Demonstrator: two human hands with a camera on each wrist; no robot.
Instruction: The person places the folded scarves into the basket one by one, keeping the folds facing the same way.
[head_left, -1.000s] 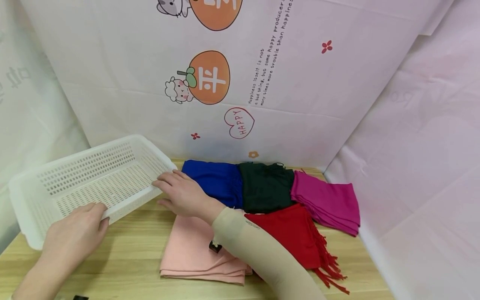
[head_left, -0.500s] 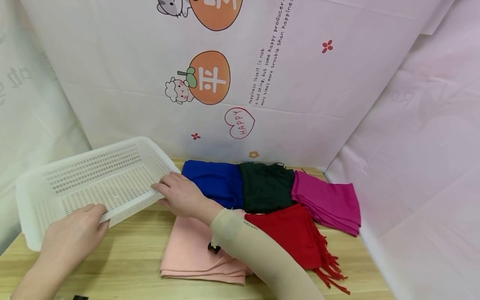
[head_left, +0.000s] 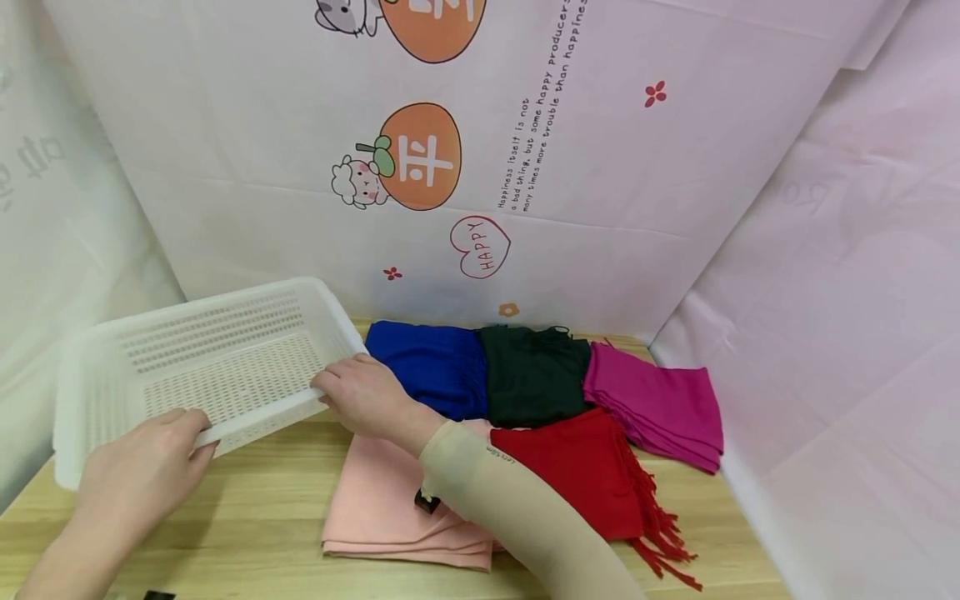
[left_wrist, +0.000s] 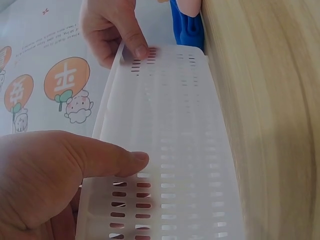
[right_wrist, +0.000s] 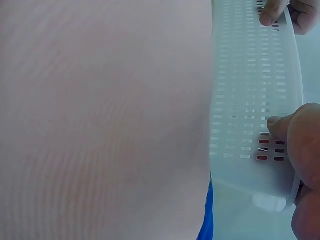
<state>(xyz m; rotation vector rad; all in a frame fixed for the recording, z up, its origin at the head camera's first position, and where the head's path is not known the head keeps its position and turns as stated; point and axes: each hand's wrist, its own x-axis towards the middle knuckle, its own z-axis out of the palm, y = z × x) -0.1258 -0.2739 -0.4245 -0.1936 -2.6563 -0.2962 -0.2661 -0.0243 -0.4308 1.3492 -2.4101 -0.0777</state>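
Observation:
A white perforated plastic basket (head_left: 262, 414) tilts above the left part of the table in the head view, with nothing inside it. My left hand (head_left: 142, 467) grips the near long rim toward its left end, and my right hand (head_left: 367, 398) grips that rim near the right corner. Seen from the left wrist, the left hand (left_wrist: 55, 170) has its thumb on the basket's outer wall (left_wrist: 170, 115), fingers over the rim. The right wrist view shows the right hand (right_wrist: 306, 142) with its thumb pressed likewise on the slotted wall (right_wrist: 240, 90).
On the wooden table (head_left: 247, 525) lie folded scarves: blue (head_left: 427, 367), dark green (head_left: 536, 375), magenta (head_left: 656, 404), red with fringe (head_left: 577, 475) and pink (head_left: 390, 500). The right forearm passes over the pink and red ones. A printed white cloth (head_left: 570, 267) rises behind.
The basket has shifted to the right and turned slightly, its left end coming away from the side wall. My right hand has moved a little right and down with it. The scarves have not moved.

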